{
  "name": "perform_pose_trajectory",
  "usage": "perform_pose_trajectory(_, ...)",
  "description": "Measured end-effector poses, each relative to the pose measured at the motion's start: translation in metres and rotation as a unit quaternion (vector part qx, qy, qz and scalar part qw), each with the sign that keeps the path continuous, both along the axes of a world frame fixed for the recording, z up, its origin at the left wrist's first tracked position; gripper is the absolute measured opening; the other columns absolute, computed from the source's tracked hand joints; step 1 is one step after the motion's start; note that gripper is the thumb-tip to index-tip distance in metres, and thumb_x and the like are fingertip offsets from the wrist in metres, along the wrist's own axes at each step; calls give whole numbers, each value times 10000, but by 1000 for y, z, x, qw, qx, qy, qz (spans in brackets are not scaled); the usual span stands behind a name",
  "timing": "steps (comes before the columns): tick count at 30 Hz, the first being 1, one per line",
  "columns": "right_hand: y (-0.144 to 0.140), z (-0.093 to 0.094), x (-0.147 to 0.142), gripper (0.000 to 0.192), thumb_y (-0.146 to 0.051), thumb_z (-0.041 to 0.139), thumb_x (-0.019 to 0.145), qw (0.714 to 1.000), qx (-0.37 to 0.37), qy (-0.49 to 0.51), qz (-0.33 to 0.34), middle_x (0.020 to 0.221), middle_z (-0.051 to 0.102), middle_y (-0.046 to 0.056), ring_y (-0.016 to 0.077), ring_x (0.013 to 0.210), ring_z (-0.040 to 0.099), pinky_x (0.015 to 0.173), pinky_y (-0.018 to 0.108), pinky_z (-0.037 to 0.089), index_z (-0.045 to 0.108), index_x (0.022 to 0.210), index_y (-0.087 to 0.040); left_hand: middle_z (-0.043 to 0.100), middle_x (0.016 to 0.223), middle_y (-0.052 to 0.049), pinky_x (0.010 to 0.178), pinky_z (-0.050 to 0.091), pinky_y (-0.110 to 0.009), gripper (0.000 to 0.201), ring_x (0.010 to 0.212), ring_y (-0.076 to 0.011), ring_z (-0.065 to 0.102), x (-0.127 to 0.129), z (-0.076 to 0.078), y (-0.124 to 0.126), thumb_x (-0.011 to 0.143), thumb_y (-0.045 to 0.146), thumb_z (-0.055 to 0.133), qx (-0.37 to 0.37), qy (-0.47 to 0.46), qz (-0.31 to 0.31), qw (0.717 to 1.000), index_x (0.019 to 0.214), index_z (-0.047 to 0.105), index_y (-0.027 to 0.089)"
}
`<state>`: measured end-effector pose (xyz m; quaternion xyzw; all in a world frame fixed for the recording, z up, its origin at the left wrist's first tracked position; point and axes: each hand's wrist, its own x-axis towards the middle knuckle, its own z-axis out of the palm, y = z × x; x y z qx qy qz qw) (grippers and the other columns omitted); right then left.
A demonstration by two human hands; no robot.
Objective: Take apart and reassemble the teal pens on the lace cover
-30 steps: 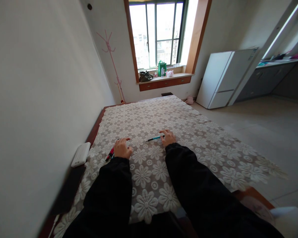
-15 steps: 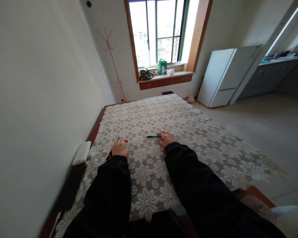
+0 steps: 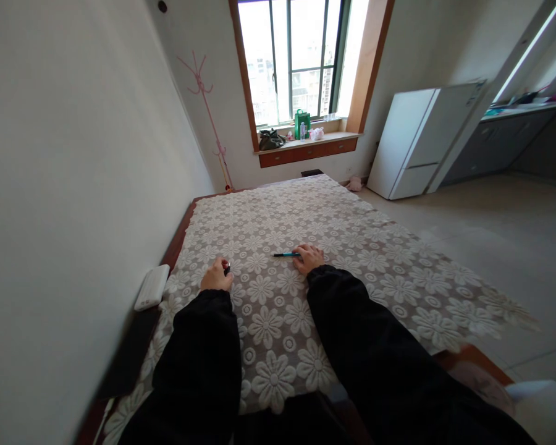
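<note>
My left hand (image 3: pixel 216 276) is closed over the left part of the lace tablecloth (image 3: pixel 265 324). A dark end of a pen (image 3: pixel 227 270) sticks out between its thumb and fingers; the rest is hidden in the hand. Further right, my right hand (image 3: pixel 309 258) lies low on the cloth with its fingers on a teal pen (image 3: pixel 285 254). That pen's dark end points left, toward my left hand, and its other end is covered by the fingers.
A white power bank-like box (image 3: pixel 152 287) and a dark flat panel (image 3: pixel 132 352) lie along the table's left edge by the wall. Beyond the table stand a pink coat rack (image 3: pixel 210 117), a window sill with bags (image 3: pixel 301 125) and a white fridge (image 3: pixel 410 142).
My left hand has turned and closed on the red-and-black pen that lay beside and under it; that pen's dark end now shows at the thumb. My right hand stays almost still.
</note>
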<state>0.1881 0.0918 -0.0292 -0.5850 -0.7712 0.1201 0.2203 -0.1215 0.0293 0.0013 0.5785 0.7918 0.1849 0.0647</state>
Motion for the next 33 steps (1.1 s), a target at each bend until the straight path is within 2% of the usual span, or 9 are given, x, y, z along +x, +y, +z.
perform_pose_trajectory(5,-1,1,1,244,-229,563,871,1000,0,-10,-3,1248,634,47,252,1200,494,1010,427,315,709,1056,-291,717,966,-37,754,461,-313,199,1019,-266,633,4,2,-1,778,196,605,-3,34,1,999,970,575,241)
perform_pose_trajectory(11,0,1,3,265,-217,571,860,999,13,-4,-45,1257,622,61,258,1183,498,992,420,338,715,1075,-276,708,950,-29,803,482,-275,203,871,-188,663,6,-5,3,760,118,584,20,-15,-84,996,938,598,215)
perform_pose_trajectory(13,1,1,5,286,-209,577,853,998,18,-5,-57,1271,607,71,269,1176,494,972,423,353,719,1093,-273,704,951,-35,804,485,-274,189,851,-183,666,6,-7,4,761,113,572,25,-18,-94,995,921,604,210)
perform_pose_trajectory(18,3,1,9,253,-196,575,856,996,25,-27,-76,1188,606,88,287,1128,486,920,438,374,754,1010,-289,692,1062,-62,760,482,-296,277,907,-214,668,6,-4,1,784,146,574,14,18,-61,998,1049,597,222)
perform_pose_trajectory(21,4,1,11,252,-191,576,859,997,22,-28,-75,1149,605,91,280,1106,493,907,426,378,754,1005,-295,671,1184,-80,816,476,-321,380,969,-230,663,8,-1,-1,791,132,561,4,53,-56,997,1156,577,237)
perform_pose_trajectory(24,5,1,10,266,-171,564,859,997,21,-20,-73,1135,608,86,267,1098,517,907,410,377,741,1021,-287,649,1245,-86,877,465,-341,440,1059,-252,641,9,1,-2,764,94,553,11,75,-54,996,1177,592,242)
perform_pose_trajectory(28,6,-1,10,260,-161,552,864,997,16,-12,-71,1109,614,81,256,1090,549,909,399,377,722,1025,-272,670,1179,-72,853,476,-318,393,1003,-235,654,13,3,-2,775,82,527,28,42,-65,997,1116,634,245)
perform_pose_trajectory(33,6,-3,10,314,-137,543,857,998,23,-2,-65,1156,608,77,253,1122,552,916,394,385,689,1103,-265,718,1046,-48,788,495,-295,382,875,-196,673,21,7,-2,802,139,542,104,-72,-93,988,1165,614,238)
